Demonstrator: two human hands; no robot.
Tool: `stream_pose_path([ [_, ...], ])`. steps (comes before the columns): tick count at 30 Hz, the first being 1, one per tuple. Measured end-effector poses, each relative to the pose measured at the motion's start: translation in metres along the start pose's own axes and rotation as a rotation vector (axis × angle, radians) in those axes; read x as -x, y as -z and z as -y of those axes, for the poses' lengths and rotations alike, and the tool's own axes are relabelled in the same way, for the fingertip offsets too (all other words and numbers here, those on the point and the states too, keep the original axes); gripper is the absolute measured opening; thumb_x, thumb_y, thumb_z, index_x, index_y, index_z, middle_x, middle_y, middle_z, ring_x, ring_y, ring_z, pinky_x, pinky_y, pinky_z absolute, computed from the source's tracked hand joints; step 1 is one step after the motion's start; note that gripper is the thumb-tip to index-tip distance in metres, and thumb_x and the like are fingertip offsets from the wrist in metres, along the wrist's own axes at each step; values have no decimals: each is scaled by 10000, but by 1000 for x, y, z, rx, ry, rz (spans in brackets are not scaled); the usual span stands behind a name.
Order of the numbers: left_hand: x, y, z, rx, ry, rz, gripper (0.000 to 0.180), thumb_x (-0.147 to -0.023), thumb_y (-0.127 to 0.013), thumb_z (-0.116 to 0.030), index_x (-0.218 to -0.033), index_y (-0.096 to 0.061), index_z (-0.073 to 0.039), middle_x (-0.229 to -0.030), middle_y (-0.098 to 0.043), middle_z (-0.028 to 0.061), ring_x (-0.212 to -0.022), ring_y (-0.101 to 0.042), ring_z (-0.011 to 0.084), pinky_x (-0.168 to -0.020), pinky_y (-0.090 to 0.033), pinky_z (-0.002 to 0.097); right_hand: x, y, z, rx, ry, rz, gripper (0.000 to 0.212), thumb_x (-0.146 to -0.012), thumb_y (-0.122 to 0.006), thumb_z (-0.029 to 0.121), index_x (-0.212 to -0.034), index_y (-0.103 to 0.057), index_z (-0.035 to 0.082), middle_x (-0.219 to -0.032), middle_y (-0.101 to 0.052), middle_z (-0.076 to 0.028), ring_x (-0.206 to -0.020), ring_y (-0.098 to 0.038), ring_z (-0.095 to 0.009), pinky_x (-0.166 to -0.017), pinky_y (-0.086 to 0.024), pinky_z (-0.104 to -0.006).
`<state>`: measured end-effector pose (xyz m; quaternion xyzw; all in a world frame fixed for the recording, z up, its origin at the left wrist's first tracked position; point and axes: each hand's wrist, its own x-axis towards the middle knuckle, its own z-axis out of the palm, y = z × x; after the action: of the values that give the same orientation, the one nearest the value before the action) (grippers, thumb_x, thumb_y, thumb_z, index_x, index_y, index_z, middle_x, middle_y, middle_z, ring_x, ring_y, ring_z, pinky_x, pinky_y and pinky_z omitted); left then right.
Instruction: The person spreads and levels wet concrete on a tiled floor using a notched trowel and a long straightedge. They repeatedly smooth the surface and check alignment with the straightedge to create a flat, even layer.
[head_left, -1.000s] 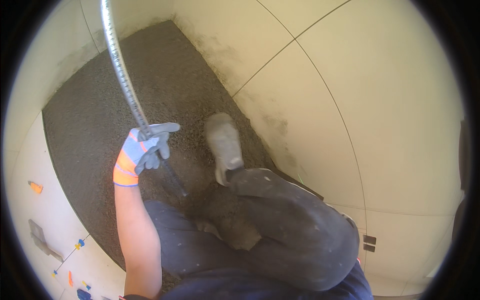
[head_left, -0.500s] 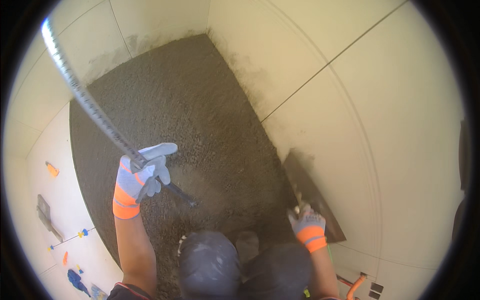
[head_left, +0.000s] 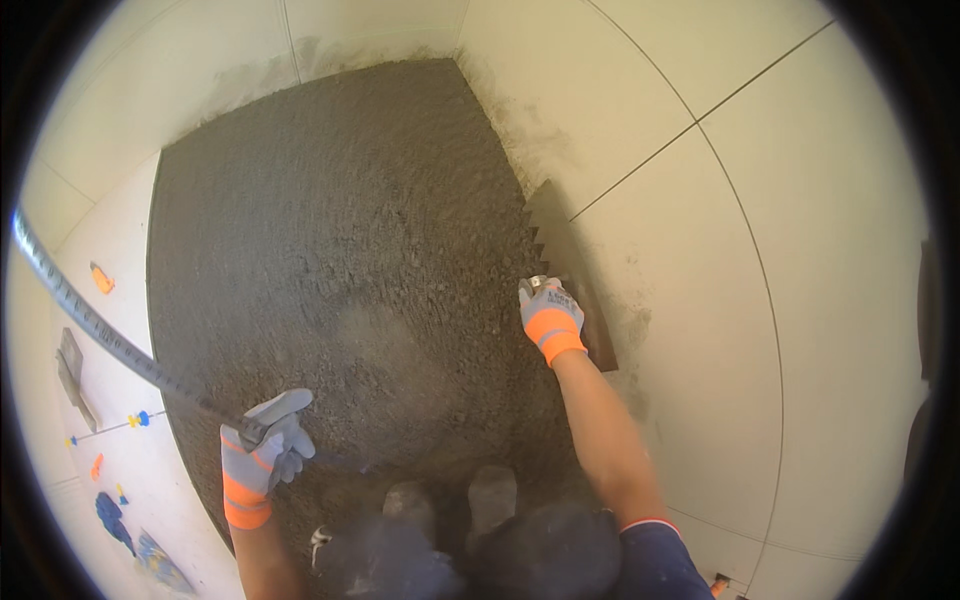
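Observation:
My left hand, in a grey and orange glove, grips a long metal straightedge that runs up and to the left over the white floor tiles. My right hand, gloved the same way, holds the handle of a notched trowel whose blade lies along the right edge of a grey mortar bed, against the white wall tile. My shoes stand on the mortar at the lower middle.
White wall tiles enclose the mortar bed on the right and at the back. On the laid floor tiles at the left lie orange and blue tile spacers, a small trowel and a blue cloth.
I have crouched lower and the view has tipped down. The straightedge has swung from upright to low at the left. My right hand has carried the notched trowel forward along the wall.

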<state>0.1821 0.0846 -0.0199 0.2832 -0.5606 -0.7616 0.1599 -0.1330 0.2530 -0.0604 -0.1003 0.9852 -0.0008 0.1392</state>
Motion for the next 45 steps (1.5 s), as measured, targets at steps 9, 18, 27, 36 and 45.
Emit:
stream_pose_path([
  [9,30,-9,26,1,35,-48,631,-655,-638,-416,-1005,-513,94,-556,-552,107,-396,-461,106,-347,-334,199,-2,-8,-2,54,3,-155,432,-769,-440,455,-890,-528,49,-916,-592,-135,-876,-566,-251,-746,-436,-334],
  [18,55,-11,27,95,-126,-137,590,-661,-639,-341,-1005,-490,115,-542,-541,99,-390,-489,124,-315,-344,206,-22,3,18,22,114,-145,459,-772,-429,449,-958,-536,43,-997,-564,-140,-942,-535,-266,-803,-412,-338],
  [27,131,27,8,-32,-95,-400,528,-640,-626,-309,-958,-511,97,-465,-508,111,-336,-472,146,-297,-348,213,-30,-6,33,-50,-8,-131,486,-777,-395,484,-974,-501,52,-997,-566,-138,-931,-543,-256,-797,-412,-351],
  [36,127,37,6,-193,170,-458,531,-655,-647,-379,-897,-526,78,-463,-492,99,-317,-476,149,-255,-325,211,-132,43,89,-38,269,-271,326,-747,-426,242,-1035,-518,119,-1043,-514,-219,-944,-509,-353,-811,-409,-390],
  [45,101,33,21,-188,238,-446,606,-666,-615,-461,-903,-513,88,-483,-487,71,-325,-468,128,-267,-331,197,-187,100,116,-186,239,282,223,-734,-520,247,-778,-502,28,-613,-549,-83,-554,-518,-189,-555,-423,-322],
])
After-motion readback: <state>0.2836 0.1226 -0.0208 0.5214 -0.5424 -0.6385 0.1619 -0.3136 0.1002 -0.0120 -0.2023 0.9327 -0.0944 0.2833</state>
